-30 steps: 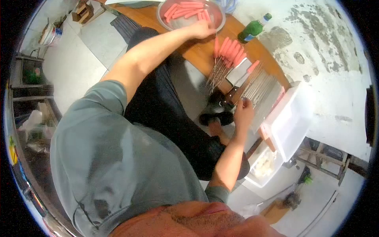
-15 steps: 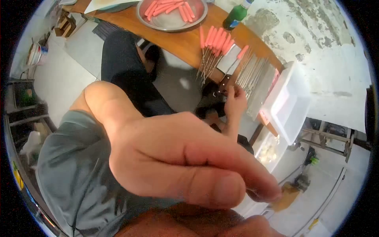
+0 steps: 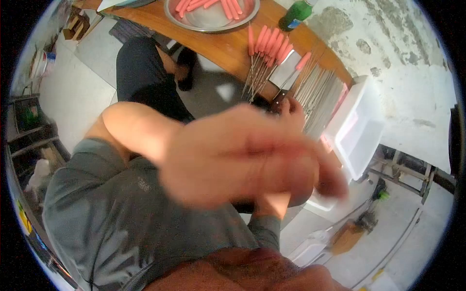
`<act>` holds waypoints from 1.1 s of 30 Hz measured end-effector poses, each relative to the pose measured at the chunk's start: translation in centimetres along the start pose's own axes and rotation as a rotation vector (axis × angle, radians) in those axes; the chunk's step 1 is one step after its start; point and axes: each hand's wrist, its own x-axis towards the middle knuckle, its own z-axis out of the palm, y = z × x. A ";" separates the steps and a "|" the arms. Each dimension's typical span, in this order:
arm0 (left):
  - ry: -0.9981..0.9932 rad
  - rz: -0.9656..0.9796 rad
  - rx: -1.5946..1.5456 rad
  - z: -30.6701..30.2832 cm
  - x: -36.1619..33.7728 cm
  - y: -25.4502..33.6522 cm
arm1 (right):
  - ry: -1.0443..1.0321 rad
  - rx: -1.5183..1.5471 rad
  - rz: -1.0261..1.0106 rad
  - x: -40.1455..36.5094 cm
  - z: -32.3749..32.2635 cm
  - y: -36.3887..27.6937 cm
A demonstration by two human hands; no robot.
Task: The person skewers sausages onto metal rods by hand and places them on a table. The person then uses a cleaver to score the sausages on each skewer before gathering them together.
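Close to the camera, my left hand is raised and blurred by motion. Its thumb lies against its closed fingers, and nothing shows between them. Farther off, my right hand is partly hidden behind the left; its fingers are pinched by a row of bare metal skewers, and what they hold cannot be made out. Just beyond its fingertips lies a knife with a dark riveted handle. A skewered pink sausage lies across the knife. Left of that is a bunch of skewered sausages.
A metal bowl of loose sausages sits on the wooden table. Behind the skewers stands a green bottle near the stained wall. A white plastic bin is at the right. My dark-trousered leg is below the table edge.
My left hand has moved up in the view and become more blurred. More of my shirt and right sleeve shows beneath it. The right hand stays by the skewers.
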 end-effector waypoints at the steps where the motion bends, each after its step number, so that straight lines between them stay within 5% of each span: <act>1: 0.113 0.036 0.110 -1.4 1.1 -1.8 | -0.013 -0.054 0.033 0.2 0.1 -0.4; 3: 0.302 0.169 0.403 -6.3 3.6 -7.7 | -0.066 -0.072 -0.052 1.3 1.3 0.8; 6: 0.685 -0.200 0.831 -15.4 4.4 -14.6 | 0.014 -0.244 -0.026 2.5 3.4 2.6; 8: 0.737 -0.321 0.900 -21.7 3.5 -20.5 | -0.002 -0.300 0.031 2.8 3.7 2.1; 11: 0.816 -0.518 0.938 -21.9 3.2 -21.4 | -0.030 -0.425 -0.009 2.7 3.6 -0.2; 17: 0.694 -0.532 1.002 -25.5 3.5 -28.8 | -0.052 -0.548 -0.018 4.5 5.1 -0.1; 21: 0.771 -0.589 0.403 -20.9 3.7 -23.2 | 0.054 -0.250 -0.058 5.6 5.7 1.1; 28: 0.812 -0.538 0.029 -22.5 5.0 -28.2 | 0.073 0.081 -0.051 3.0 6.6 -0.5; 33: 0.817 -0.518 -0.147 -22.4 5.0 -29.2 | -0.037 -0.058 -0.127 2.6 8.5 -0.3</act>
